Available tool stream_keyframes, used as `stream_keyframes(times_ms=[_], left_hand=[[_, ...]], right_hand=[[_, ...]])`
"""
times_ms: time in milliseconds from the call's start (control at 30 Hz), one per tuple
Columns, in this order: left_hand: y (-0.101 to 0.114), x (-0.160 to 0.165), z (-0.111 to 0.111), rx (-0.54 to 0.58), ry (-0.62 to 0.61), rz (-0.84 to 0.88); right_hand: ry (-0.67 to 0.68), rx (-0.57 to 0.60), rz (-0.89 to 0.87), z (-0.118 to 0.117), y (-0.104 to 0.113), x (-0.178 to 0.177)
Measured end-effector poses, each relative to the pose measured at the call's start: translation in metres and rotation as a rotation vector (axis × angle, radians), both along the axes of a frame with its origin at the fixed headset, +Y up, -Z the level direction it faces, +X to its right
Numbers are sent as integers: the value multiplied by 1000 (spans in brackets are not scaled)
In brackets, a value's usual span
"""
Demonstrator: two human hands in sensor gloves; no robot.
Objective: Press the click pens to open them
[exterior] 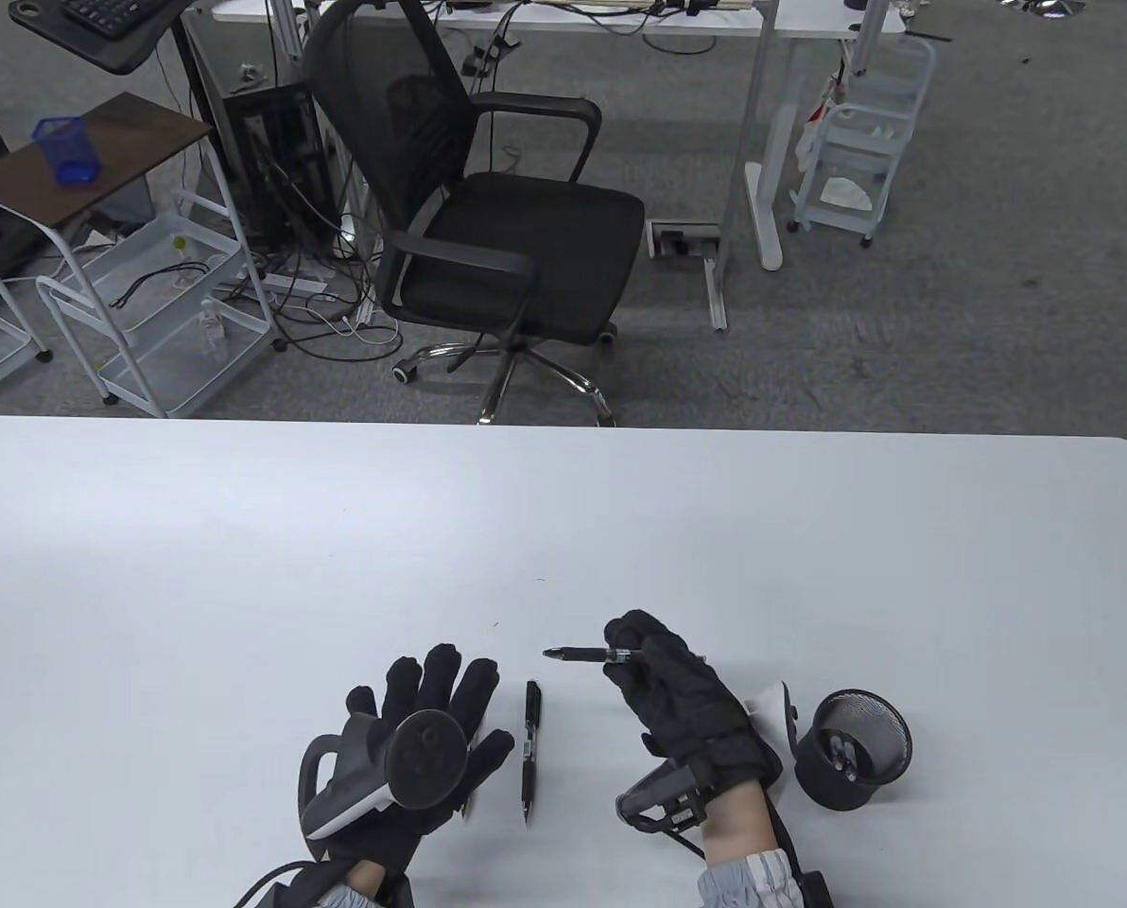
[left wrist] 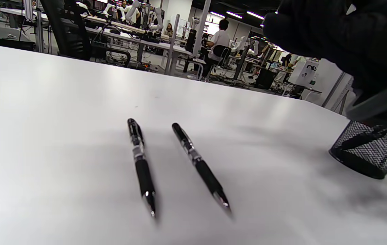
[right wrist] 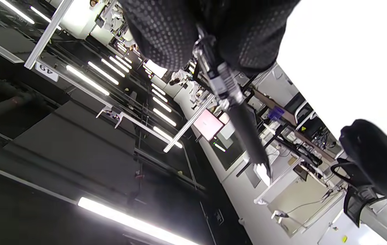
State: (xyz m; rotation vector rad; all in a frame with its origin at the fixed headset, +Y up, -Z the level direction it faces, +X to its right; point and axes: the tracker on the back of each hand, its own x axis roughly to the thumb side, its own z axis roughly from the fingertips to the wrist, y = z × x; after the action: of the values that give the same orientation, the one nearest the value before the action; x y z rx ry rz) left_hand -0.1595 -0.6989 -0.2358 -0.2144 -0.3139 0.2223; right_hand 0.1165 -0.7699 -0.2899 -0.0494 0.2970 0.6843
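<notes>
Near the front edge of the big white table (exterior: 242, 530), the right hand (exterior: 682, 695) is holding a thin black click pen (exterior: 587, 654) up, likely readying a thumb press, while the left hand (exterior: 422, 733) is resting flat with fingers spread.

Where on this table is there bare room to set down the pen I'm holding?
Bare white table runs along the far edge and the left side. Near you it is crowded: left hand, two lying pens, right hand holding a pen, and mesh cup.
</notes>
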Motion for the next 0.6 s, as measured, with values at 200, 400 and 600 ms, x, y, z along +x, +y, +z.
stream_keyframes(times_ms=[200, 400, 600], left_hand=[[-1, 1, 0, -4, 1, -3], [0, 0, 0, -2, 1, 0], [0, 0, 0, 1, 3, 4]], right_hand=[[11, 16, 20, 0, 1, 0], [42, 35, 4, 1, 3, -2], [48, 126, 1, -1, 3, -1]])
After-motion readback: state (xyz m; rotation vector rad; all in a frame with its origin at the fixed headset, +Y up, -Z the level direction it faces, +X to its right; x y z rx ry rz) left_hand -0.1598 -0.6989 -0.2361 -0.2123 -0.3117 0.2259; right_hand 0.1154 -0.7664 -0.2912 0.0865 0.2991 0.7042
